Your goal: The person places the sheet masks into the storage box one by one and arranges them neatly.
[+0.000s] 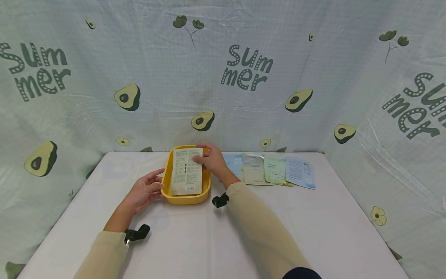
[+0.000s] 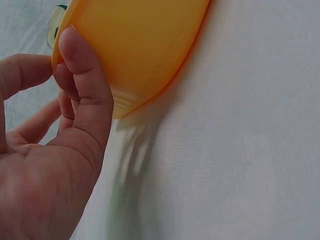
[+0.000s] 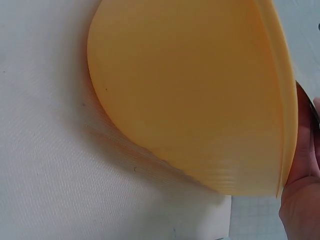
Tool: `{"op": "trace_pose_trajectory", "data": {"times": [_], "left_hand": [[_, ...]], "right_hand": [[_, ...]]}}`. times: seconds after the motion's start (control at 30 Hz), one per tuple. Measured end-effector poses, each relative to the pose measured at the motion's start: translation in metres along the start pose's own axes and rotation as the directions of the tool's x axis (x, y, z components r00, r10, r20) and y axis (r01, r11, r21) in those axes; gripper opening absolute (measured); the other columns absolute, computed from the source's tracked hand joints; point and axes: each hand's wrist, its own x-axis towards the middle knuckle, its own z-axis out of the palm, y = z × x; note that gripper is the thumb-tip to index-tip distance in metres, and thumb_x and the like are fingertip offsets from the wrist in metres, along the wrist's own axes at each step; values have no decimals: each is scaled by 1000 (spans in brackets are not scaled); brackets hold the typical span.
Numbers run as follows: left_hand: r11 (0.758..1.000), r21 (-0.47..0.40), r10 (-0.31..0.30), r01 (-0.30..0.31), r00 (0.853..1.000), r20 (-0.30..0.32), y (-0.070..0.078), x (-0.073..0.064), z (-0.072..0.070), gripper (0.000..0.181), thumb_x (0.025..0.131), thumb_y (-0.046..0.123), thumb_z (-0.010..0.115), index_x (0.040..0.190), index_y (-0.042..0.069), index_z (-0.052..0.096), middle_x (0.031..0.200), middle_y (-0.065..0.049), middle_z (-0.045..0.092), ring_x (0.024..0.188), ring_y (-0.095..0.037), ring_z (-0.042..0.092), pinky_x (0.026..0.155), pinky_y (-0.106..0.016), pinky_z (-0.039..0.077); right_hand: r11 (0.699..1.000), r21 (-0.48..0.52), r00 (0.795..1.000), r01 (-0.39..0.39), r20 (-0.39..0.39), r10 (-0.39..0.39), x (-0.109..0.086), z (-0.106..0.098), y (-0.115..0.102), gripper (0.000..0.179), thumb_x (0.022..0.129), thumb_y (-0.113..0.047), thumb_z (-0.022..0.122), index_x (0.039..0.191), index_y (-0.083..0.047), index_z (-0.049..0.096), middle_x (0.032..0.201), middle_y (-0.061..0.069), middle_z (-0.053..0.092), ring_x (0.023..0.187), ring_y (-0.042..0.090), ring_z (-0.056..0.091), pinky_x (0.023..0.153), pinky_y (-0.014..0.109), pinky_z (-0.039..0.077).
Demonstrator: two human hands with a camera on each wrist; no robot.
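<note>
A yellow plastic bin point(image 1: 189, 199) sits on the white table, left of the middle. My left hand point(image 1: 142, 192) pinches its left rim, thumb and fingertips on the two sides of the edge in the left wrist view. At the bin's far right corner, my right hand point(image 1: 214, 161) holds a pale flat packet point(image 1: 186, 174) by its right side, thumb on the printed face. Small text and a barcode cover this face, and the packet lies over the bin's opening. In the right wrist view the bin's wall point(image 3: 190, 95) hides most of the right hand point(image 3: 302, 195).
Right of the bin several flat packets overlap in a row: a light blue one point(image 1: 235, 164), a silver-beige one point(image 1: 256, 170), a green one point(image 1: 277, 168) and a blue one point(image 1: 300, 172). A printed cloth point(image 1: 244, 108) hangs behind the table point(image 1: 278, 224).
</note>
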Motion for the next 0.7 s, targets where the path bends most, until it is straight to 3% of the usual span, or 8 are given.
{"op": "trace_pose_trajectory", "data": {"times": [0.43,0.7], "left_hand": [[1000,1,-3,3,1000,3,1,-2,0,70,102,2,53,164,12,22,119,-5,48,90,-18,61,79,-23,60],[1000,0,4,-4,1000,10,2,-1,0,71,102,3,55,164,13,22,120,-6,48,92,-19,61,81,-24,60]], "right_hand": [[989,-144,1000,-10,14,13,-10,5,-6,44,86,-20,82,126,-22,64,97,3,76,77,21,73,67,33,63],[974,-226,999,17,37,-9,-16,1,-10,50,86,-19,82,133,-21,64,100,5,71,74,20,71,65,29,62]]}}
